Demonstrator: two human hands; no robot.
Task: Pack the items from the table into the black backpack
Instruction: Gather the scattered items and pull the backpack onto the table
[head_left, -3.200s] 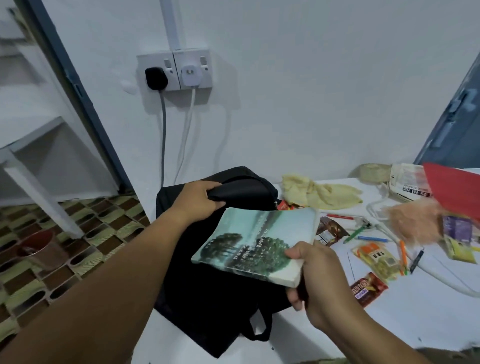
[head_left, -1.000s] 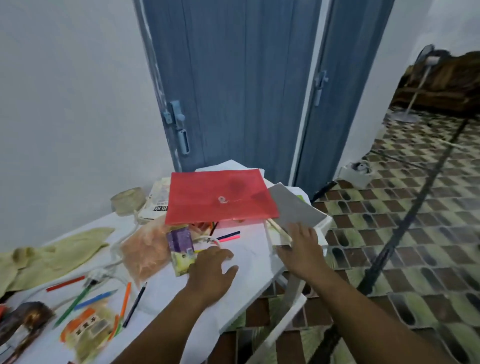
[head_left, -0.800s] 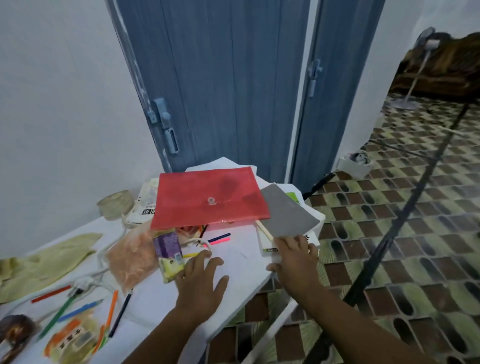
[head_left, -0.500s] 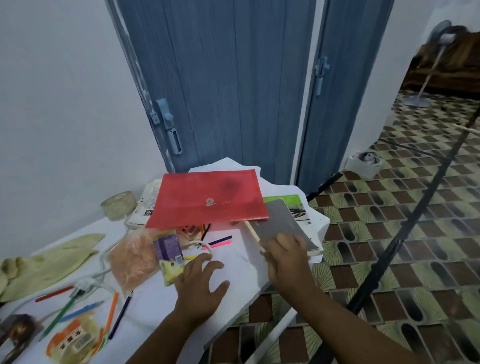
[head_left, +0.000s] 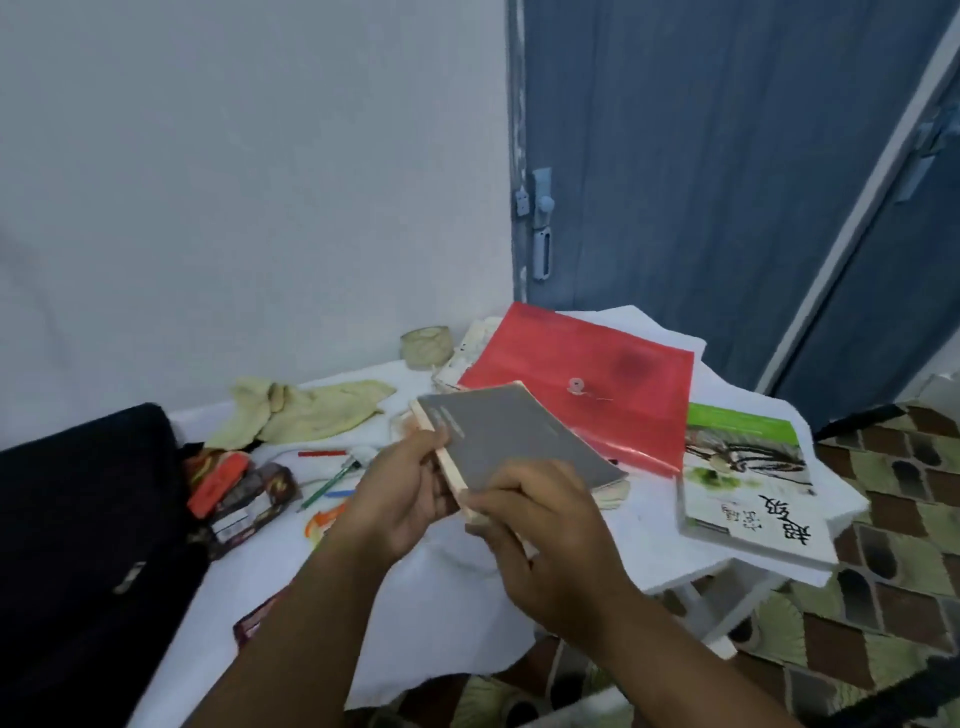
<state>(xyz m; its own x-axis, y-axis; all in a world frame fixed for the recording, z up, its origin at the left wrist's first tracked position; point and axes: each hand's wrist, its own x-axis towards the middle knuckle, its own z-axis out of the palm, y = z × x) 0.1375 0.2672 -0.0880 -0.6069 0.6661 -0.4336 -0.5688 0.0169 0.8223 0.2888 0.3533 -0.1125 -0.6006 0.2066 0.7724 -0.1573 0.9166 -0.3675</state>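
Both hands grip the grey book (head_left: 511, 441) lifted above the desk (head_left: 649, 525) middle, left hand (head_left: 400, 499) on its spine edge, right hand (head_left: 545, 540) at its near corner; black backpack (head_left: 78, 530) at desk's left edge.

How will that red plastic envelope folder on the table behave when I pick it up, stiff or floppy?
The red folder looks thin and flat, so it will probably flex and sag if lifted by one edge. Its glossy surface suggests it may slip between fingers. It lies partly on other papers near the table edge and looks light, so a push would likely slide it easily.
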